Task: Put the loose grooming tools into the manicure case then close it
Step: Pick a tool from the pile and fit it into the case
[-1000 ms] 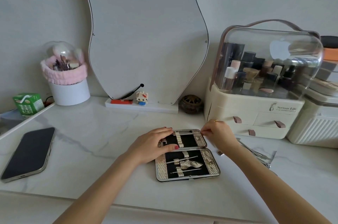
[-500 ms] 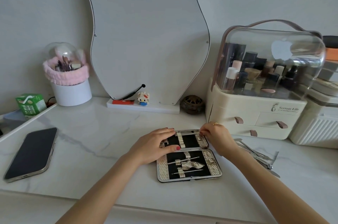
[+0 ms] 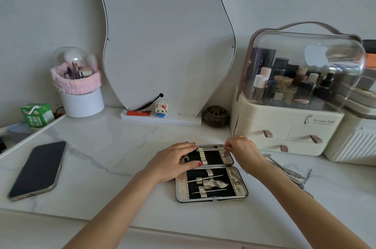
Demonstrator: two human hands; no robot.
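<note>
Manicure case (image 3: 211,173), two hands, open.

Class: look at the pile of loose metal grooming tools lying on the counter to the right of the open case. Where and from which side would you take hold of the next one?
Probably from above with the right hand, pinching the long thin shaft of the topmost tool in the loose metal tools. They lie flat and overlapping on the marble counter, so a pinch grip at mid-shaft seems best. The tips are too blurred to judge.
</note>
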